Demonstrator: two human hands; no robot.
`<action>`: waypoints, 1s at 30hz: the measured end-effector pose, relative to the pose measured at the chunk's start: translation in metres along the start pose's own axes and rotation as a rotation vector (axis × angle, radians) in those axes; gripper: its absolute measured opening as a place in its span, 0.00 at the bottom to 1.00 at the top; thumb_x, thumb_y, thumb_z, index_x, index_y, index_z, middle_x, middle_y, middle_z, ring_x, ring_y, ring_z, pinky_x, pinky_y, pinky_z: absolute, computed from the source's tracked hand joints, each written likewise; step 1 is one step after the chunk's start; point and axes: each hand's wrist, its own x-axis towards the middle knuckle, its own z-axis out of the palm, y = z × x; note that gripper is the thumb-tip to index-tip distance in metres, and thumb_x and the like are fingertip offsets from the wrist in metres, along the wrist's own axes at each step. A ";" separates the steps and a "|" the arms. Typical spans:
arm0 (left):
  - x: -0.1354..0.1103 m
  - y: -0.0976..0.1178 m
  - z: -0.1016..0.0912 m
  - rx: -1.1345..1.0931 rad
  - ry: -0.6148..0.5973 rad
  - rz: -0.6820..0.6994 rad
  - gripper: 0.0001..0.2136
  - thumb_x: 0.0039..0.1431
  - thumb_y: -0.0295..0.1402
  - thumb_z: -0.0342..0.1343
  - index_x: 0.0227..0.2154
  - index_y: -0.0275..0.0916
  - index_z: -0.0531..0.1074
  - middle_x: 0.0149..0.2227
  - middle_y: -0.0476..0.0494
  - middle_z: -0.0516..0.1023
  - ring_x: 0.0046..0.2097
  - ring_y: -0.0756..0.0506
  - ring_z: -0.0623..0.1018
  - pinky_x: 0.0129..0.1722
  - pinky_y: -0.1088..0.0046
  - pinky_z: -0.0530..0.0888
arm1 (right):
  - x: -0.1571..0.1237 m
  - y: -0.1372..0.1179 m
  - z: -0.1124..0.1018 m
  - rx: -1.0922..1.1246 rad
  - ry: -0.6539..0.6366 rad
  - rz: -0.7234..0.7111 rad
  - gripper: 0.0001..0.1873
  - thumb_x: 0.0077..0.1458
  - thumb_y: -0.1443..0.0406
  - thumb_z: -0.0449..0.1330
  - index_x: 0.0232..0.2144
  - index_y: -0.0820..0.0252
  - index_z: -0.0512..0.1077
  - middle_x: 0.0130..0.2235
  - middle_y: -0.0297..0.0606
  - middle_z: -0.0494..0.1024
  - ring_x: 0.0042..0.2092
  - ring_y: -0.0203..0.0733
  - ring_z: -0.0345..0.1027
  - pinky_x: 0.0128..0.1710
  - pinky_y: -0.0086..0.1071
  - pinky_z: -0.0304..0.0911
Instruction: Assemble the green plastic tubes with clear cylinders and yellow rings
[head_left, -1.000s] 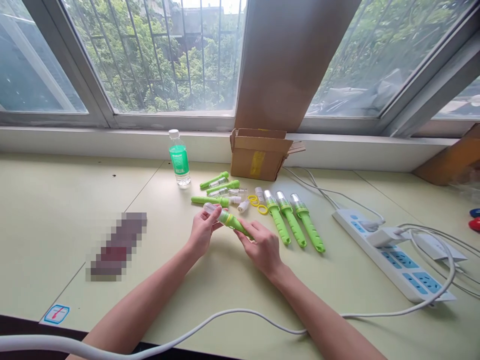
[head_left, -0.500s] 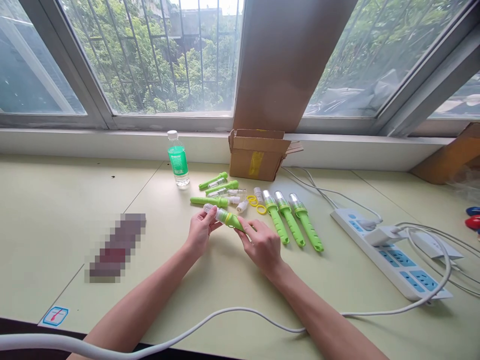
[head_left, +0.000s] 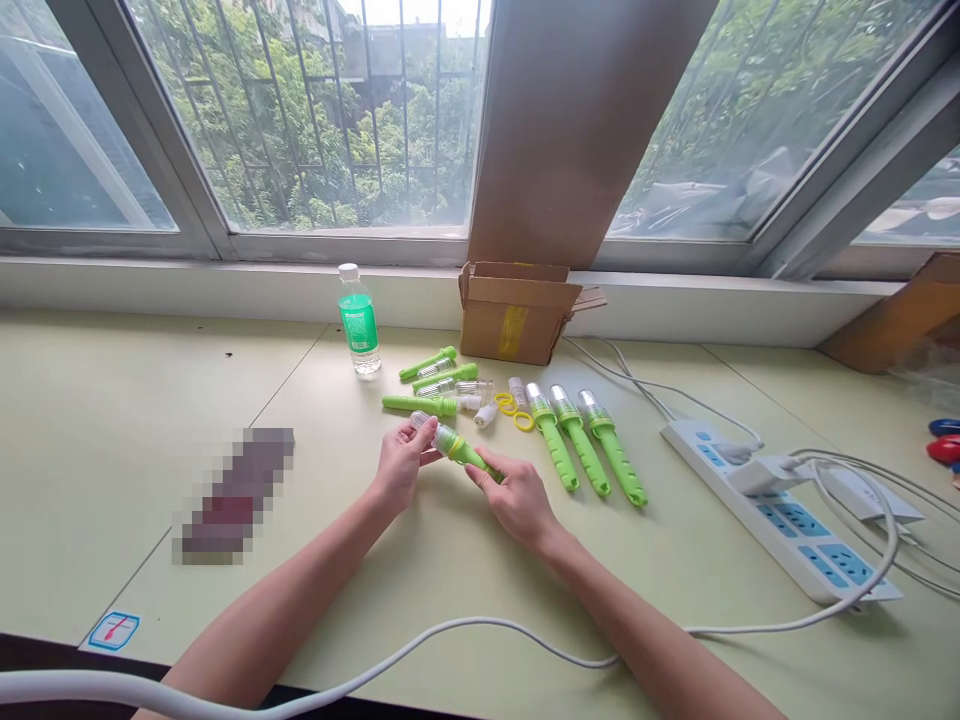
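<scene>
Both my hands hold one green plastic stick with a clear cap (head_left: 459, 448), tilted, with a yellow ring where cap and handle meet. My left hand (head_left: 399, 462) pinches the clear cap end. The green handle end is in the closed fingers of my right hand (head_left: 517, 497), which partly hide it. Just beyond lie a green handle (head_left: 416, 404), more green handles (head_left: 450, 376) with clear tubes, small white pieces (head_left: 485, 415) and several yellow rings (head_left: 523, 422). Three capped green sticks (head_left: 585, 452) lie side by side to the right of my hands.
A water bottle (head_left: 359, 325) and an open cardboard box (head_left: 487, 335) stand at the back. At right lies a white power strip (head_left: 739, 490) with plugs and cables. A white cable (head_left: 465, 622) crosses the front, over my forearms' area. A blurred dark patch (head_left: 255, 470) is at left.
My right hand has shifted slightly back along the handle, toward its end, and more green shows. My left hand stays on the cap. The view has shifted slightly.
</scene>
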 end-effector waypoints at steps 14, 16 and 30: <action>0.000 0.011 0.000 -0.022 -0.188 0.107 0.18 0.50 0.42 0.62 0.40 0.35 0.73 0.40 0.38 0.78 0.42 0.41 0.78 0.42 0.62 0.75 | 0.005 -0.007 -0.022 0.822 -0.451 0.359 0.21 0.52 0.49 0.58 0.29 0.62 0.71 0.22 0.32 0.64 0.19 0.28 0.48 0.17 0.26 0.40; 0.000 0.008 0.001 -0.012 -0.167 0.101 0.18 0.51 0.43 0.61 0.41 0.36 0.73 0.41 0.38 0.78 0.44 0.41 0.78 0.45 0.61 0.74 | 0.005 -0.003 -0.016 0.606 -0.294 0.226 0.22 0.54 0.48 0.55 0.28 0.62 0.73 0.21 0.33 0.65 0.19 0.31 0.52 0.18 0.27 0.44; 0.002 0.000 -0.001 -0.055 -0.112 0.026 0.17 0.48 0.43 0.63 0.33 0.32 0.74 0.33 0.40 0.79 0.40 0.42 0.79 0.45 0.61 0.74 | -0.001 0.006 -0.001 -0.265 0.156 -0.158 0.21 0.58 0.57 0.53 0.49 0.59 0.73 0.35 0.43 0.77 0.31 0.43 0.66 0.29 0.32 0.53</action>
